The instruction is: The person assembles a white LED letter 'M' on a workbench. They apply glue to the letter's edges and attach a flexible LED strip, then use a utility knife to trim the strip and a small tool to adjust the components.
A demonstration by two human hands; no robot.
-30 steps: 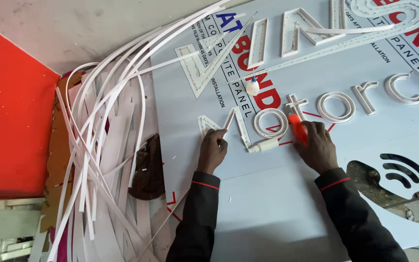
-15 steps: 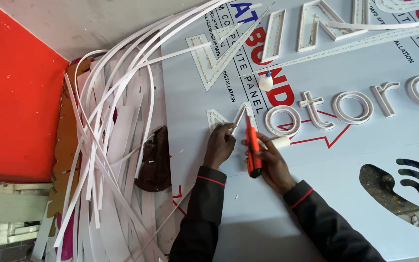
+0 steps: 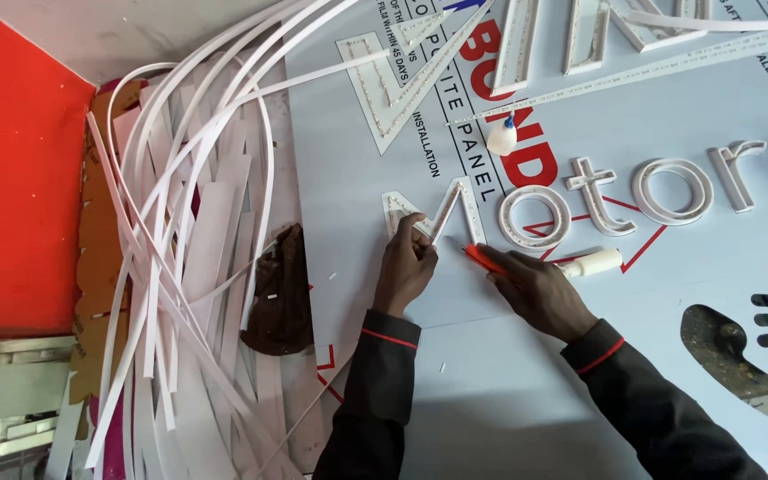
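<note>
Steadying white letter (image 3: 433, 216) — orange cutter (image 3: 484, 259) alongside

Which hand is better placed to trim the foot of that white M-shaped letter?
Probably the right hand: its orange cutter points at the letter, while the left hand presses it down.

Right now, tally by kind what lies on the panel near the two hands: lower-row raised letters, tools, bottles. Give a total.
Raised white letters, lower row: 6, the last cut off by the frame edge
Orange-handled tool: 1, held in the right hand
White tube: 1
Small white bottle with a blue cap: 1
Total: 9
</note>
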